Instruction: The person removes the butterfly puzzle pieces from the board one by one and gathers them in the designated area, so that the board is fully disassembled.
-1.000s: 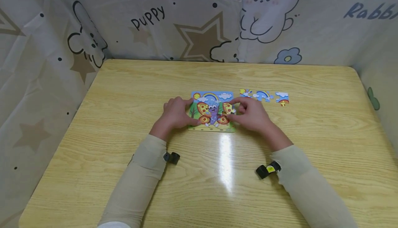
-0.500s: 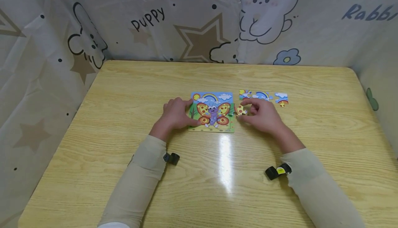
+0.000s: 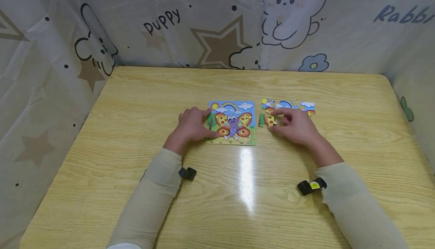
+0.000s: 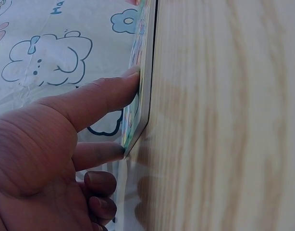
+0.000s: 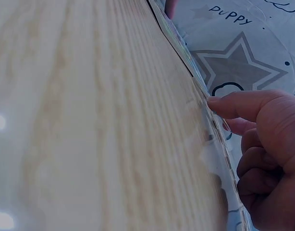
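Observation:
A square puzzle board (image 3: 232,109) with a butterfly picture lies flat on the table, mid-table in the head view. My left hand (image 3: 193,123) holds it by its left side, thumb on its face near the lower left and index finger at the upper left edge. In the left wrist view the thumb (image 4: 106,94) rests on the board's face, with the other fingertips curled below. To the right, my right hand (image 3: 292,125) holds a jigsaw piece (image 3: 270,120), green and yellow with red spots, between thumb and index finger. The piece is close to the table and partly hidden by the fingers.
Behind the right hand lies a row of sky-and-rainbow jigsaw pieces (image 3: 307,106), partly covered by the hand. The wooden table (image 3: 217,203) ends at a patterned cloth wall (image 3: 217,22) at the back.
My right hand has carried the spotted piece rightward off the board to just below the row of pieces. The left hand keeps its place at the board.

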The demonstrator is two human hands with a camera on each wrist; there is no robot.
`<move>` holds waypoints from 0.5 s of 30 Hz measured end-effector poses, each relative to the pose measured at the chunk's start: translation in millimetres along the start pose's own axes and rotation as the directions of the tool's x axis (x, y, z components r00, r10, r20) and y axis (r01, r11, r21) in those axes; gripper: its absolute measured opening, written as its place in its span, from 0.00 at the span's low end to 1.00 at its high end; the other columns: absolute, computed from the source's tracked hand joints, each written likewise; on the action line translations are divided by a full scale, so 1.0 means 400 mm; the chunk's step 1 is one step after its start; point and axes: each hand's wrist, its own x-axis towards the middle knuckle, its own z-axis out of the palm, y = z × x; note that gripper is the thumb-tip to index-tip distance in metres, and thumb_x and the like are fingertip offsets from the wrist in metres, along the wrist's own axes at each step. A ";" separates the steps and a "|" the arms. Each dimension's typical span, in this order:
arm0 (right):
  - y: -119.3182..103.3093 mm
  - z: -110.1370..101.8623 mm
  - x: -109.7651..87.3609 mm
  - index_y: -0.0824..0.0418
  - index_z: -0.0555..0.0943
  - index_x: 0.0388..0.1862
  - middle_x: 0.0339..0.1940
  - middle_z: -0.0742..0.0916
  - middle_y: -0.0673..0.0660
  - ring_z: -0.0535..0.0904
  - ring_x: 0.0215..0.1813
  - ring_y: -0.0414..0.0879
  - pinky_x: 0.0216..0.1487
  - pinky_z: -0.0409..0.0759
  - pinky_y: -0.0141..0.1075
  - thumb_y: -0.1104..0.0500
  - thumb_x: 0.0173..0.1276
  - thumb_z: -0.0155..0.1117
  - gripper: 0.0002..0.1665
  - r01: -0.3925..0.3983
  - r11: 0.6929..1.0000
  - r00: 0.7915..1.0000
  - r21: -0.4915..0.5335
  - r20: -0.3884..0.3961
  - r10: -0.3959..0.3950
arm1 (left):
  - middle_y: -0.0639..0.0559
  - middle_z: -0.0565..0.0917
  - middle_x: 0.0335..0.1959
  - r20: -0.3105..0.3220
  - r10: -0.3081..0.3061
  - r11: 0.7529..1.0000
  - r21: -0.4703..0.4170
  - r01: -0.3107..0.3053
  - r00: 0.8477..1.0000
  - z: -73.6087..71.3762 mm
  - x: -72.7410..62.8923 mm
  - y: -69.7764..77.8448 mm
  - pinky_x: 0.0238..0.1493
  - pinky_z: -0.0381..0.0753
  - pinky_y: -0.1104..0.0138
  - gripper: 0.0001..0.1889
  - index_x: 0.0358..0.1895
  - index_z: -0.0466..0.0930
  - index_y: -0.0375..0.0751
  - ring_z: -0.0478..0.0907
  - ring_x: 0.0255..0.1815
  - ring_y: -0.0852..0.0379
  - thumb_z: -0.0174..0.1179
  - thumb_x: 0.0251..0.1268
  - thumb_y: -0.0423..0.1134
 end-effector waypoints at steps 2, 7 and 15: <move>0.004 -0.003 -0.001 0.60 0.85 0.52 0.16 0.67 0.51 0.61 0.22 0.46 0.31 0.62 0.42 0.55 0.60 0.78 0.23 0.006 1.000 1.000 -0.008 0.001 -0.006 | 0.41 0.74 0.55 0.002 0.002 1.000 0.000 -0.002 1.000 0.000 -0.001 0.001 0.55 0.58 0.52 0.52 0.75 0.66 0.47 0.66 0.53 0.44 0.78 0.45 0.60; 0.013 -0.008 0.000 0.61 0.86 0.53 0.17 0.68 0.51 0.63 0.24 0.48 0.33 0.62 0.44 0.56 0.61 0.77 0.22 0.018 1.000 1.000 -0.021 0.019 -0.017 | 0.41 0.74 0.55 0.002 0.005 1.000 0.005 -0.005 1.000 -0.001 -0.001 0.002 0.54 0.58 0.52 0.51 0.75 0.66 0.47 0.66 0.53 0.44 0.78 0.45 0.60; 0.018 -0.009 0.003 0.62 0.86 0.55 0.17 0.69 0.51 0.64 0.25 0.48 0.32 0.62 0.43 0.56 0.61 0.77 0.24 0.013 1.000 0.999 -0.021 0.037 -0.013 | 0.41 0.74 0.54 0.004 0.005 1.000 0.015 -0.005 1.000 -0.002 -0.002 0.003 0.54 0.58 0.52 0.52 0.75 0.65 0.47 0.65 0.51 0.45 0.78 0.46 0.60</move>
